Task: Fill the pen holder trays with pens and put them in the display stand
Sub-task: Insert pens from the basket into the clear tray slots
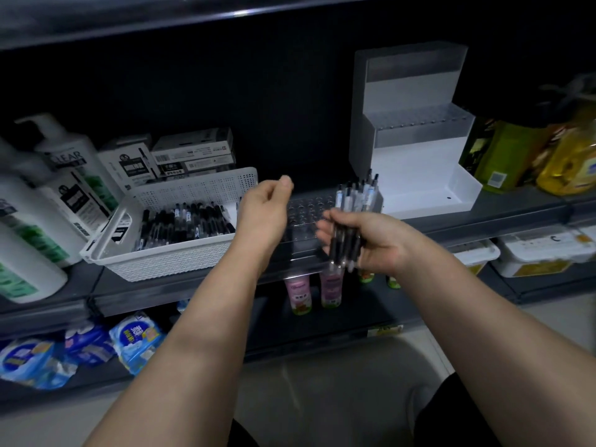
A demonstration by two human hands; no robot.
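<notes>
Pens (346, 243) sit bunched in the right grip (377, 243), which is clenched round their dark lower barrels at centre frame, just in front of the clear pen holder tray (306, 211). The left grip (264, 214) hovers over the tray's left end, fingers loosely curled, with nothing visible in it.

The step in hand looks like seating pens one at a time in the tray's holes. To do it well, I judge the left grip should draw a single pen from the bundle, hold it upright over a free hole and push it straight down until it seats. A tilted pen could knock its neighbours or miss the hole. Working row by row from one end keeps the free holes in sight.

The tray is a transparent block with rows of round holes. It lies on the shelf (503, 208) between the white basket (167, 256) of loose pens at left and the white stepped display stand (416, 169) at upper right. Most holes look free; whether any pen stands behind the bundle, I cannot tell.
</notes>
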